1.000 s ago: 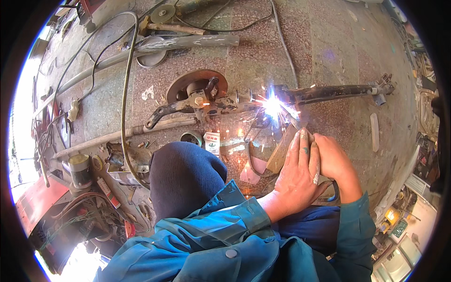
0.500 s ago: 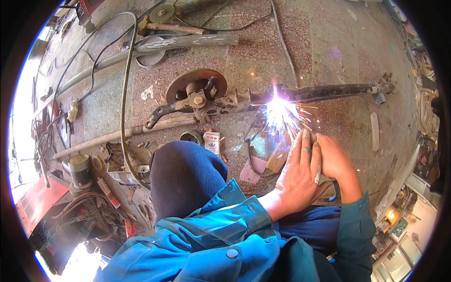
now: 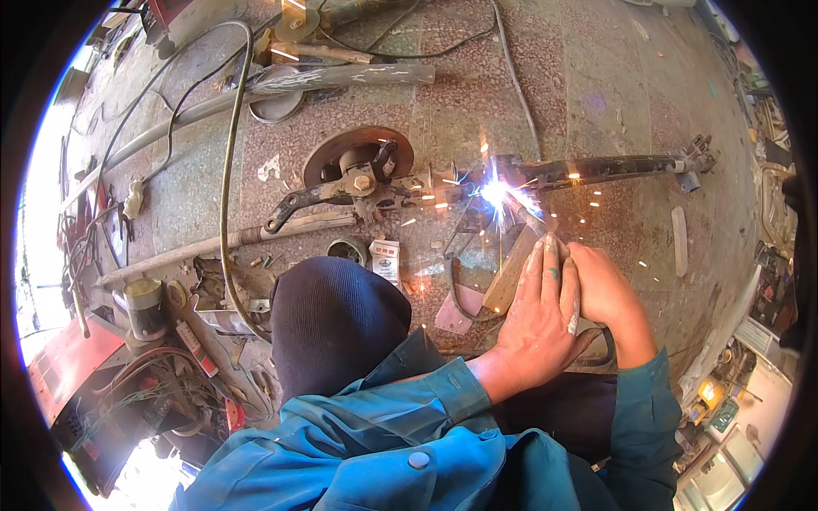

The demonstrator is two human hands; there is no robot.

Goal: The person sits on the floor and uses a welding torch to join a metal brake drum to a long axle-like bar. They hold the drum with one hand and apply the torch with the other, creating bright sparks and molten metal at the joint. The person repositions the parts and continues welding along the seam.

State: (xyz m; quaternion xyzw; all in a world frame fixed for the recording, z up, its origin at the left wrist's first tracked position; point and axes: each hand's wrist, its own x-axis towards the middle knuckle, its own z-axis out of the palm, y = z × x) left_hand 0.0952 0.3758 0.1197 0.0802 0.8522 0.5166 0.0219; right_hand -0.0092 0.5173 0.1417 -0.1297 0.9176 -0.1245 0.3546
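At the middle right, both of my hands are together below a bright welding arc (image 3: 496, 194). My right hand (image 3: 607, 289) is closed around a welding electrode holder (image 3: 530, 220); only its front end shows past the fingertips, and its handle is hidden. My left hand (image 3: 538, 319) lies over and against the right one, its fingers stretched out flat side by side. The arc burns on a dark metal axle beam (image 3: 605, 169), throwing sparks around. At the beam's left part sit a rusty round disc (image 3: 319, 157) and a bolted arm (image 3: 298, 204).
A wooden block (image 3: 509, 277) and a pink piece (image 3: 453, 313) lie left of my hands. Near my knee (image 3: 336, 319) stand a small box (image 3: 385, 260) and a round tin (image 3: 348, 249). A thick cable (image 3: 228, 162) loops at left, near a long pipe (image 3: 341, 77).
The arc's glow has shrunk and shifted slightly left, and sparks now fly more widely. Both hands stay nearly in place.
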